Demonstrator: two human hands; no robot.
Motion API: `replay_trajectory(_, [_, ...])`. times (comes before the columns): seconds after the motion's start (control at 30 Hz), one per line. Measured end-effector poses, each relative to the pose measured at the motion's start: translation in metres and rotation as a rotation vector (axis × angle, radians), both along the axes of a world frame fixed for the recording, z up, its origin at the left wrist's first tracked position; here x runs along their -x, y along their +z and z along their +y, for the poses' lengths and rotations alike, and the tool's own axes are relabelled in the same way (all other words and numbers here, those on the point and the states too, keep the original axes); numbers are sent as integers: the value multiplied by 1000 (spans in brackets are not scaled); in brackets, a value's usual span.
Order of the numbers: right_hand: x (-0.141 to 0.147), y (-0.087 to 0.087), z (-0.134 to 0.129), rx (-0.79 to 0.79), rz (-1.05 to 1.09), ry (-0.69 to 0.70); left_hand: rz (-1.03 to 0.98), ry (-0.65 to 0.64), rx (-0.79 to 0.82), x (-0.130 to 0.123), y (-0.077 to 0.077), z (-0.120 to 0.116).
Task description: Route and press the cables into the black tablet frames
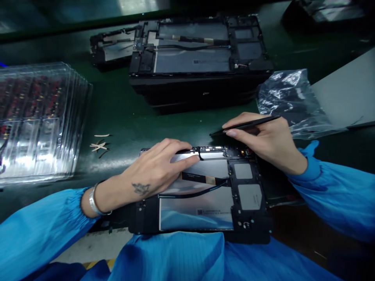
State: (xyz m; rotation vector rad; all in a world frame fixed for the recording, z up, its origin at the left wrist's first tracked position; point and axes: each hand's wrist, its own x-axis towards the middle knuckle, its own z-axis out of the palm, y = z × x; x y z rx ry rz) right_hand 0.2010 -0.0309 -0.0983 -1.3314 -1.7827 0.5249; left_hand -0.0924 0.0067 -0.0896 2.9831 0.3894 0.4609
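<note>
An opened tablet (196, 210) lies in front of me, its silver battery packs, black cables and upper-edge circuit board (212, 149) exposed. Across its upper left part rests my left hand (159, 164), fingers stretched out and bent a little. Index fingertip and thumb are apart, touching the upper edge beside a small black strip (200, 153). My right hand (260, 136) is closed around slim black tweezers (249, 123), above and beyond the tablet's upper right corner. Their tip points left over the green bench, apart from the tablet. The fingers cover part of the tweezers.
A stack of opened tablets (202, 84) stands behind, with another opened unit (115, 48) to its left. Clear plastic trays (67, 128) of small parts are piled at the left. Thin pale strips (99, 146) lie nearby. A plastic bag (288, 103) sits at the right.
</note>
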Motion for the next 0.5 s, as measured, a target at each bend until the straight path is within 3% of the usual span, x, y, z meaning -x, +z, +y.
replay_trajectory(0.5, [3,-5,1,-12,14,-34,-6,10,29,0,-1,-1])
